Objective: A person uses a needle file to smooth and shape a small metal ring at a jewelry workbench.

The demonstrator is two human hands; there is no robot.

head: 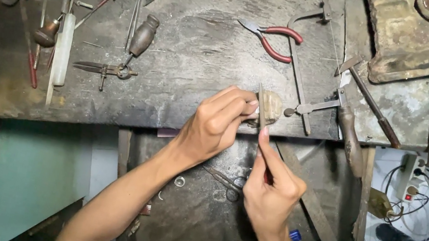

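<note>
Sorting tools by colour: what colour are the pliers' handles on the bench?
Red, on the pliers; clearest in the head view.

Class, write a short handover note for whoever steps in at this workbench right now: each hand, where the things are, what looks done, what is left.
Left hand: pinches a small piece against the worn bench peg.
Right hand: holds a thin file upright against that piece.
Nearby: red-handled pliers, a saw frame and gravers lie on the bench.
Done: cannot tell how far the filing is.
Left: filing appears under way.
</note>
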